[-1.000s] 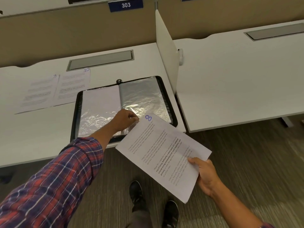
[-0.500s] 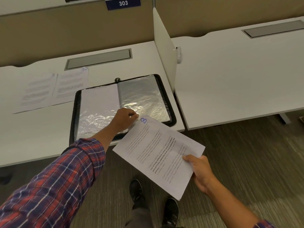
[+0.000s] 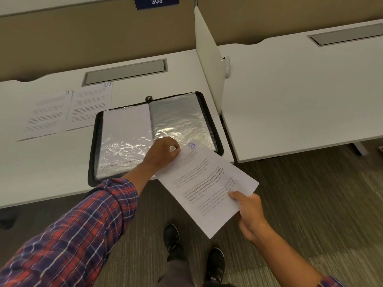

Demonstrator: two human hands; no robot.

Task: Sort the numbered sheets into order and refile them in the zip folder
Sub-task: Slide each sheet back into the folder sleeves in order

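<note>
Right hand (image 3: 248,212) gripping sheet 8 (image 3: 207,183) by its lower edge (numeral in blue ink), top corner over the open zip folder (image 3: 93,141) on the desk (image 3: 51,166), left hand (image 3: 163,152) curled there, pinching sheet or plastic sleeve (image 3: 182,121), hard to tell

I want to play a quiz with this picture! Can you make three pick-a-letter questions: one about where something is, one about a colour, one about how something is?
1. Where do sheet 9 and sheet 10 lie?
A. inside the zip folder
B. under it
C. on the desk, left of the folder

2. What colour is the number on sheet 8?
A. blue
B. red
C. green

3. How is the zip folder?
A. zipped shut
B. lying open
C. standing upright

Answers: 1 C, both lie flat on the desk. 2 A, blue ink at its top corner. 3 B, its shiny sleeves show.
</note>
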